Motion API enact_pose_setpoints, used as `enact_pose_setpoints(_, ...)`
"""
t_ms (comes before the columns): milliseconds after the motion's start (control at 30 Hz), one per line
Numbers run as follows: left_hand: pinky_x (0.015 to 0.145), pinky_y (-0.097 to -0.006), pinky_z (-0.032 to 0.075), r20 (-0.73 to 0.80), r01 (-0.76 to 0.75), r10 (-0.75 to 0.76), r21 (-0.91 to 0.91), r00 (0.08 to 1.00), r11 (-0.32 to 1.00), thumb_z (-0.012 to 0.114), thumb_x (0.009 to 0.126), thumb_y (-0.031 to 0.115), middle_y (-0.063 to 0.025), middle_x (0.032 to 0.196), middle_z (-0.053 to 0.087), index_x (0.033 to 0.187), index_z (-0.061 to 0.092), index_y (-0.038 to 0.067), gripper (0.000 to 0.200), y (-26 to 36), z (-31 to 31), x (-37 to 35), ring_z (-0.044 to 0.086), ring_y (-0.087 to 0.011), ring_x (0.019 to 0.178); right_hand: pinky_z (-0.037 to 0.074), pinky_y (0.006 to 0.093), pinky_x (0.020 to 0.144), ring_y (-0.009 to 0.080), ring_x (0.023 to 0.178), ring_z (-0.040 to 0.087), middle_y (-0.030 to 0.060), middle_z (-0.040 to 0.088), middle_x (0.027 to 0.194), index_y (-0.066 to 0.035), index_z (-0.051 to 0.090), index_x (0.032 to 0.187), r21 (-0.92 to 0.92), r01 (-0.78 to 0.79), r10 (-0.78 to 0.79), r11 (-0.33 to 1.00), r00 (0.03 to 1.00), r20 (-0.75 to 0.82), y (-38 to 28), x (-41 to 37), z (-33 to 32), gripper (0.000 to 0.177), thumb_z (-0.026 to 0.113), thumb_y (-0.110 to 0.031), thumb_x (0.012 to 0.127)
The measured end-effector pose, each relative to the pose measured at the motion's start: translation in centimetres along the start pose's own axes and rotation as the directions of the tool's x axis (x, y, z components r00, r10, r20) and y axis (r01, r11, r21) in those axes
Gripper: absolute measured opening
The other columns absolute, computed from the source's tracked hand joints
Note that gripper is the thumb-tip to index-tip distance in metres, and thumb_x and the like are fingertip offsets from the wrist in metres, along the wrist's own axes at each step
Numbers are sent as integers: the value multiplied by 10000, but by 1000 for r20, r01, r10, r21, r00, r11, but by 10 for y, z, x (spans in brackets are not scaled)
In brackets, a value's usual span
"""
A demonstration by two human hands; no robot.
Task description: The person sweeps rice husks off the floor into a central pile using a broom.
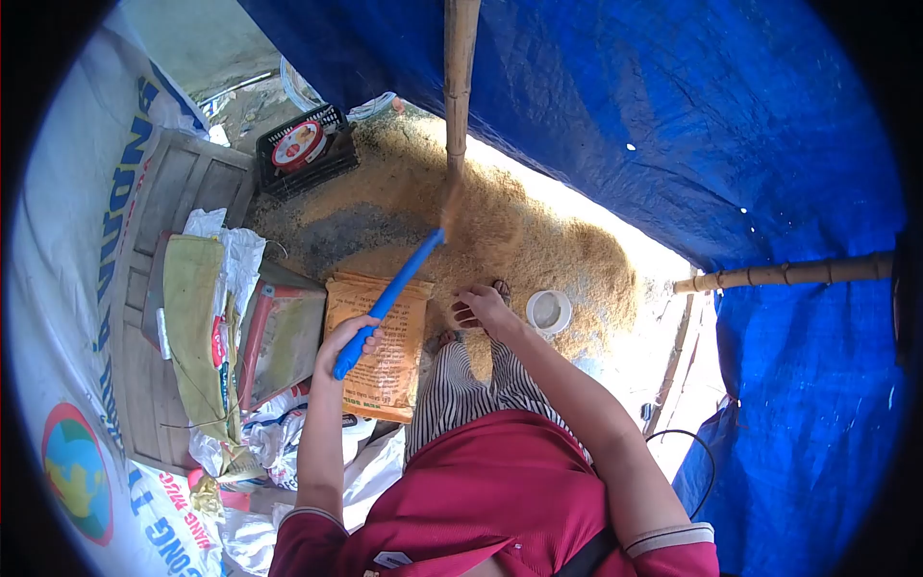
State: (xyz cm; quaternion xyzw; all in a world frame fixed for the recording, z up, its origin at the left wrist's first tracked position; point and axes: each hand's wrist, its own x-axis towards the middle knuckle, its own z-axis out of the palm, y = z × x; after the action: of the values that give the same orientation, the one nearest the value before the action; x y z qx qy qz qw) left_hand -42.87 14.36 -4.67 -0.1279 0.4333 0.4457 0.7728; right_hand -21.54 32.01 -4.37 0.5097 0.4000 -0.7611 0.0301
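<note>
My left hand point(348, 346) is closed around the lower end of a blue-handled broom point(399, 279). The handle slants up and away to the right. Its far end is a blurred brownish patch over the grain, beside the foot of a bamboo pole point(459, 87). My right hand point(484, 310) hangs above my feet with its fingers loosely bent and apart, and I see nothing in it. Just right of that hand stands a round white tub point(548, 313) with something pale inside. Golden grain or husks point(567, 260) cover the floor ahead, heaped toward the right.
An orange printed sack point(380, 332) lies below the broom. To the left are folded sacks point(192, 327), wooden panels point(154, 240) and a black crate point(303, 154) with a red round lid. A blue tarp point(673, 115) hangs on the right, with a horizontal bamboo pole point(788, 276).
</note>
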Motion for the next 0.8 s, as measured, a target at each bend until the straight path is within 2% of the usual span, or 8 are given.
enact_pose_setpoints(100, 366, -194, 361, -119, -101, 104, 32, 987, 994, 492, 796, 154, -46, 589, 485, 799, 407, 42, 141, 5, -13, 8, 459, -94, 434, 478, 298, 630, 166, 683, 554, 81, 562, 850, -21, 489, 1054, -1, 13, -13, 1000, 1000, -5, 3, -3, -7, 266, 428, -185, 853)
enact_pose_setpoints(167, 364, -232, 381, -309, -107, 264, 443, 914, 890, 488, 786, 183, -55, 542, 489, 765, 430, 57, 140, 18, -19, 22, 473, -117, 409, 478, 296, 632, 164, 680, 553, 81, 563, 853, -22, 499, 1054, -2, -4, 4, 1000, 999, -36, 8, -6, -12, 265, 423, -180, 855)
enact_pose_setpoints(300, 365, -272, 402, -356, -81, 261, 450, 897, 889, 485, 764, 163, -61, 520, 491, 697, 456, 65, 123, 36, -51, 89, 486, -158, 403, 479, 296, 640, 163, 700, 554, 83, 564, 862, -23, 505, 1053, 45, 27, -25, 999, 999, -37, 19, -11, -19, 265, 423, -181, 857)
enact_pose_setpoints(367, 382, -297, 422, -452, -14, 211, 402, 867, 915, 512, 741, 139, -64, 529, 496, 689, 459, 56, 111, 34, -65, 136, 494, -176, 419, 476, 291, 655, 164, 726, 557, 86, 563, 874, -27, 496, 1073, -34, 9, -12, 999, 997, -75, 19, -19, -21, 280, 420, -196, 863)
enact_pose_setpoints(467, 402, -317, 439, -421, 47, 154, 428, 894, 902, 528, 726, 108, -72, 557, 510, 695, 460, 39, 102, 8, -45, 170, 509, -187, 443, 474, 287, 671, 167, 745, 560, 90, 561, 886, -29, 480, 1094, -31, 1, -3, 1000, 997, -80, 15, -34, -21, 298, 412, -212, 869)
enact_pose_setpoints(600, 387, -320, 433, -328, 8, 185, 509, 926, 861, 498, 739, 122, -90, 549, 492, 713, 475, 9, 118, -62, 10, 179, 497, -198, 428, 471, 286, 677, 170, 753, 560, 92, 558, 888, -28, 467, 1101, 14, 2, -2, 1000, 998, -61, 23, -42, -26, 306, 407, -220, 871)
enact_pose_setpoints(733, 383, -298, 419, -372, 77, 136, 504, 918, 861, 498, 747, 142, -95, 559, 511, 725, 487, 5, 139, -81, 67, 141, 495, -190, 417, 473, 292, 671, 174, 757, 560, 89, 556, 880, -30, 468, 1095, 54, 20, -18, 998, 999, -37, 37, -42, -39, 297, 414, -213, 867)
enact_pose_setpoints(800, 380, -278, 405, -236, 40, 89, 490, 968, 871, 507, 744, 145, -88, 555, 514, 724, 484, 3, 146, -84, 76, 122, 492, -173, 413, 473, 294, 669, 176, 757, 560, 88, 556, 877, -31, 473, 1089, 73, 7, -6, 997, 1000, -22, 47, -44, -41, 293, 418, -211, 865)
